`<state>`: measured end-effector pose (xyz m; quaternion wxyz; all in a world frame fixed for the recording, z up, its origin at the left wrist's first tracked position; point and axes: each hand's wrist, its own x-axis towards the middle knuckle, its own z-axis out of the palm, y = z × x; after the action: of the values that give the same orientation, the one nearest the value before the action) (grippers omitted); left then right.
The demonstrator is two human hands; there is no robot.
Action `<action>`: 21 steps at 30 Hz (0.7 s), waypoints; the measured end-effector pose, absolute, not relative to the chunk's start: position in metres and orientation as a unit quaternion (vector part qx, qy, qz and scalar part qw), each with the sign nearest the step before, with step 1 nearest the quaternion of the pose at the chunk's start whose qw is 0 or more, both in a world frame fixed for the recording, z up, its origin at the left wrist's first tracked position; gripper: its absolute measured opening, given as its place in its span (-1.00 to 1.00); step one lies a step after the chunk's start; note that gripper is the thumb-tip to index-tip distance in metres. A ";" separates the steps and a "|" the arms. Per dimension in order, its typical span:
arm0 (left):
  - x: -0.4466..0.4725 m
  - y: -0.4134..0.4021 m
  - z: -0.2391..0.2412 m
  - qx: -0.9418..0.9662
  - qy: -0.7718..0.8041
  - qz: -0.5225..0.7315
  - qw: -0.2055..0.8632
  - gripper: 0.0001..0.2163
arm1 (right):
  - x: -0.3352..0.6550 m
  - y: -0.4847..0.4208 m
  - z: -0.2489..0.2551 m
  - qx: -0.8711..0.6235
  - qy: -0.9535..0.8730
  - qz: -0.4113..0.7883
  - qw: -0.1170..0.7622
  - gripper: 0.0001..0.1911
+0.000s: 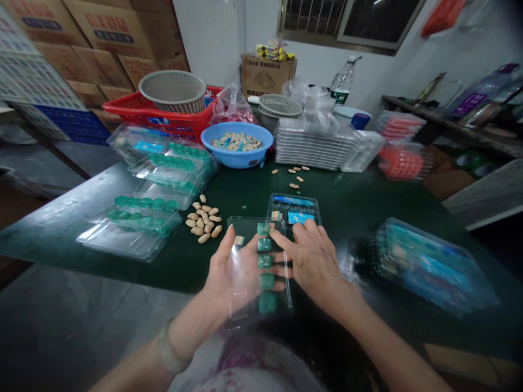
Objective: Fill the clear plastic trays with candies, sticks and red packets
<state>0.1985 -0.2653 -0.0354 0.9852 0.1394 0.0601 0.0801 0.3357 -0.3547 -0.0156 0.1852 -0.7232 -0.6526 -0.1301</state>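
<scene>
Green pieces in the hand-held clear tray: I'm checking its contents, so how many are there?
5 green pieces, in one column down the right half of the clear tray, from far end to near; none looks hidden.

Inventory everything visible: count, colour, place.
Held tray: one, clear, front centre
Green pieces: five, green, in held tray
Second tray: one, clear, beyond held tray
Peanuts: many, tan, central
Left trays: several, clear, table left
Basin: one, blue, far side
Stacked trays: many, clear, right of basin
Packs: several, bluish, table right
Red crate: one, red, back left
Baskets: several, grey, back
Cartons: several, brown, background
Window: one, dark, back
Table: one, green, centre
Left hand: one, gripping held tray
Right hand: one, at green pieces
</scene>
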 end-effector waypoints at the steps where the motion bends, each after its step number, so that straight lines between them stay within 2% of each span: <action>1: 0.198 -0.263 -0.035 0.151 0.063 0.078 0.983 -0.36 | 0.337 -0.356 -0.014 -0.720 -0.661 -0.123 0.173 -0.61; 3: 0.196 -0.259 -0.035 0.175 0.069 0.074 0.979 -0.32 | 0.343 -0.360 -0.011 -0.713 -0.669 -0.098 0.185 -0.49; 4: 0.195 -0.256 -0.034 0.188 0.072 0.073 0.977 -0.30 | 0.348 -0.363 -0.010 -0.710 -0.664 -0.082 0.220 -0.47; 7: 0.191 -0.244 -0.027 0.227 0.081 0.070 0.968 -0.26 | 0.367 -0.375 -0.012 -0.709 -0.594 -0.029 0.378 -0.62; 9: 0.191 -0.233 -0.017 0.265 0.087 0.074 0.958 -0.26 | 0.379 -0.386 -0.021 -0.719 -0.532 0.007 0.448 -0.73; 14: 0.225 -0.209 0.021 0.462 0.117 0.144 0.867 -0.34 | 0.388 -0.412 -0.068 -0.750 -0.445 0.099 0.480 -0.81; 17: 0.269 -0.203 0.031 0.671 0.121 0.195 0.706 -0.36 | 0.381 -0.420 -0.092 -0.752 -0.413 0.124 0.499 -0.81; 21: 0.328 -0.201 0.011 0.934 0.127 0.169 0.287 -0.21 | 0.372 -0.424 -0.104 -0.741 -0.418 0.104 0.515 -0.82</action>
<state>0.3275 -0.2005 0.0113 0.2870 0.9344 0.1270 0.1685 0.3724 -0.4243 -0.1036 0.5145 -0.7414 -0.4181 0.1041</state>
